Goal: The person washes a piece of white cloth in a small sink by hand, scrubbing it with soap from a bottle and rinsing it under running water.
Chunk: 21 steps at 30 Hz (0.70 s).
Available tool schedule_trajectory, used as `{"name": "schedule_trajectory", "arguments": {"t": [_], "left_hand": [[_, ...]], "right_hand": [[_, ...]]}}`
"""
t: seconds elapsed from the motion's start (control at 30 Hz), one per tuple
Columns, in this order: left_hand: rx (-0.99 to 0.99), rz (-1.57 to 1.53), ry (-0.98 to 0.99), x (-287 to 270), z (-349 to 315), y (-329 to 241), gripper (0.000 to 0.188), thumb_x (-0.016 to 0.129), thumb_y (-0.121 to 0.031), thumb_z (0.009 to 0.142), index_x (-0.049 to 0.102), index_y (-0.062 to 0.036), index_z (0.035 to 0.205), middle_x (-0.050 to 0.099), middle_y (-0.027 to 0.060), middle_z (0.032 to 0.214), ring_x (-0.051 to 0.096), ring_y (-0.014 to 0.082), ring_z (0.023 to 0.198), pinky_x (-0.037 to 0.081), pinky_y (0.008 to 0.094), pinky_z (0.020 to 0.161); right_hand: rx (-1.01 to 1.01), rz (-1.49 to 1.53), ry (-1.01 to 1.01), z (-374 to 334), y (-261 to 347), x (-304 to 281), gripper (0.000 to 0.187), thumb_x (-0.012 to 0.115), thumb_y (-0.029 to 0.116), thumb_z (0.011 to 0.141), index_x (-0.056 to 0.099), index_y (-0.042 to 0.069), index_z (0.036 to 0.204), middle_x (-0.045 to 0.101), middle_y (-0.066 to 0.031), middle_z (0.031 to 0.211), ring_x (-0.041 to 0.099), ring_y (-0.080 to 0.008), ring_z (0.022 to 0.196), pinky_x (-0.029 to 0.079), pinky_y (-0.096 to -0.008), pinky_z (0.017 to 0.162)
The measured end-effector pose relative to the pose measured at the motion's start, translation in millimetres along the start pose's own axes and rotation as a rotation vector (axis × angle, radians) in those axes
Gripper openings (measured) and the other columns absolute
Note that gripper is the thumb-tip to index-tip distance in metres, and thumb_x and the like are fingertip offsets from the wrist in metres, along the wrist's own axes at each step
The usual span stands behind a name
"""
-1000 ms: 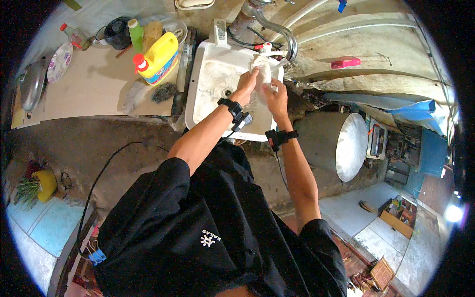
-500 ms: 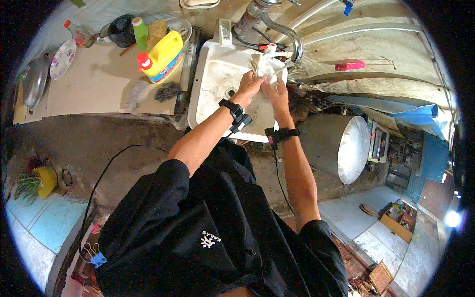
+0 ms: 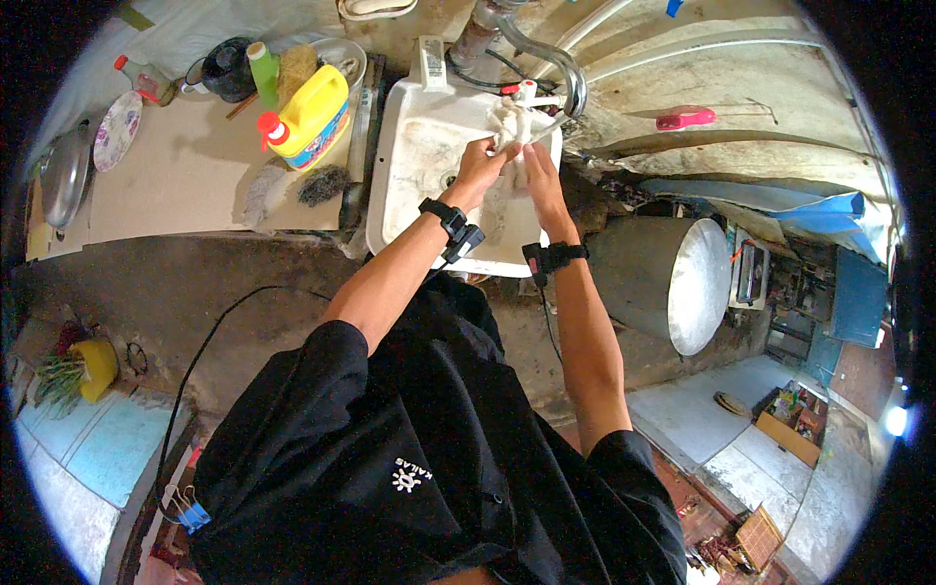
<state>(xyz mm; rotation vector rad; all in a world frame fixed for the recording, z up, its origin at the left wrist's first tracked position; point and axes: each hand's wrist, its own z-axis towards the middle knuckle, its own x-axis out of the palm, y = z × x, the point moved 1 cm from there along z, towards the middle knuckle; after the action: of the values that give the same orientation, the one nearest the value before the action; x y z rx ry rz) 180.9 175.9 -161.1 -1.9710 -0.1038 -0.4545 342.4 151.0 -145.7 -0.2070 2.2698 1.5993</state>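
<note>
Over the white sink (image 3: 400,180), both my hands are at a crumpled white cloth (image 3: 511,125) near the tap's outlet. My left hand (image 3: 478,172) is closed on the cloth's near left side, thumb toward the right. Close beside it, my right hand (image 3: 543,177) grips the right side, its fingers partly hidden behind the cloth. Just beyond the cloth is the white tap (image 3: 530,95) with a red-marked handle. The drain shows partly, left of my left hand. Each wrist wears a black strap with a small device.
Left of the sink, a cardboard-covered counter (image 3: 185,185) carries a yellow jug (image 3: 317,112) with a red cap, a grey scouring pad (image 3: 328,185), a green bottle (image 3: 263,73) and a patterned plate (image 3: 118,132). A large metal drum (image 3: 643,273) stands at the right. A curved pipe (image 3: 561,58) rises behind the tap.
My hands have shifted slightly, with the fingertips now nearer each other at the cloth's near edge. The whole view has moved a little; the cloth stays by the tap.
</note>
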Motion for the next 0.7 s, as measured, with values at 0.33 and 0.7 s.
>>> {"name": "schedule_trajectory", "arguments": {"t": [0.33,0.7], "left_hand": [[-0.060,-0.471,0.158,-31.6,15.4,6.1,0.036,0.067,-0.029,0.106,0.063,-0.0038,0.131,0.072,0.0065,0.120,0.072,0.0180,0.105,0.060,0.0353,0.085],[-0.180,-0.406,0.119,-54.2,11.6,33.4,0.029,0.066,-0.034,0.106,0.063,-0.0094,0.123,0.071,0.0002,0.104,0.067,0.0091,0.080,0.055,0.0258,0.064]], "right_hand": [[0.322,0.793,-0.059,-19.9,12.9,-10.1,0.053,0.056,0.036,0.111,0.052,0.001,0.150,0.062,-0.0124,0.143,0.059,-0.0310,0.132,0.047,-0.0483,0.110],[0.243,0.727,-0.029,-36.5,19.9,-7.3,0.052,0.060,0.027,0.109,0.049,-0.003,0.151,0.060,-0.0177,0.145,0.059,-0.0339,0.133,0.049,-0.0507,0.109]]}}
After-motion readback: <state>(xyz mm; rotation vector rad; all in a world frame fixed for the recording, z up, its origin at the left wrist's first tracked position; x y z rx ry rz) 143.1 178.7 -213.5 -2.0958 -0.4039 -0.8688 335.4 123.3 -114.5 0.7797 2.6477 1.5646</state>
